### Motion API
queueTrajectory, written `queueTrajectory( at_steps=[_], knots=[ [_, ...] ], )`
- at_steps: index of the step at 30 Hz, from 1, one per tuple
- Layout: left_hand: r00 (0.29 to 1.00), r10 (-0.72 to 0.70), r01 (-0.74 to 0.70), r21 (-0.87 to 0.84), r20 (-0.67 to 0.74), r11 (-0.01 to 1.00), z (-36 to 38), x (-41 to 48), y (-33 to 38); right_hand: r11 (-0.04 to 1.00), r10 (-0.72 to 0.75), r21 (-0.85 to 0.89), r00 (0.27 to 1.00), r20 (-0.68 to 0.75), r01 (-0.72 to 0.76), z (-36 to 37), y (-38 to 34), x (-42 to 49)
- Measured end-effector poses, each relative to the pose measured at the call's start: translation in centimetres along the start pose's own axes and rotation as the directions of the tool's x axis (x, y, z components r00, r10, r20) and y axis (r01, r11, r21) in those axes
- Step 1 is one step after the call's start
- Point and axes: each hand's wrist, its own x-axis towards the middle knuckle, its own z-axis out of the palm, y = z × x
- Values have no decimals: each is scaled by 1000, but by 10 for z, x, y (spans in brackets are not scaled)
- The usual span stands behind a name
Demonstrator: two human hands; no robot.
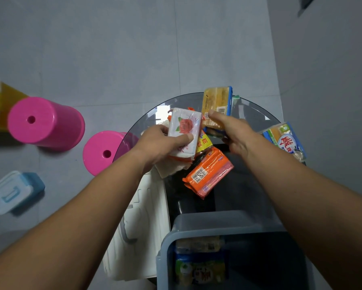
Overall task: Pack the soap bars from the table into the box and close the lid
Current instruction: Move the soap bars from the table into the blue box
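Holding the white rose soap bar (184,130) tight in the left grip (161,143), fingers curled round it, up over the middle of the glass counter (238,195). Pinching the yellow soap bar (216,103) by its near end in the right grip (235,131), just to the right and a bit farther off. Leaving the orange soap bar (208,173) flat on the counter, nearer, and the blue and yellow soap bar (284,141) at the far right edge.

Bring both bars back to the grey box (207,233) at the near edge, open, with soap packs (199,268) lying in its left side. Lay them flat beside those, not on end, so the lid can shut. Hold firm; shiny wrap looks slippy. Pick up the rest after.

Probably the lid: a white flat thing (142,227) left of the box. Down on the floor to the left, two pink stools (46,122) and a small blue tub (14,191).
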Motion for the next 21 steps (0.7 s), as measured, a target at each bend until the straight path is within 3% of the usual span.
queueTrajectory(
  at_steps=[7,14,18,21],
  knots=[
    [1000,23,-23,21,11,1000,5,-3,4,997,-55,56,998,31,53,-10,7,-6],
    [997,68,-70,-55,-38,996,18,-13,4,990,-142,31,978,155,138,-45,-1,-51],
    [996,58,-75,-246,-74,966,25,-31,1,980,-199,41,955,222,195,-70,-6,-83],
    [997,66,-80,-455,-46,887,28,-55,-5,964,-255,-1,921,295,267,-92,-7,-111]
  ],
)
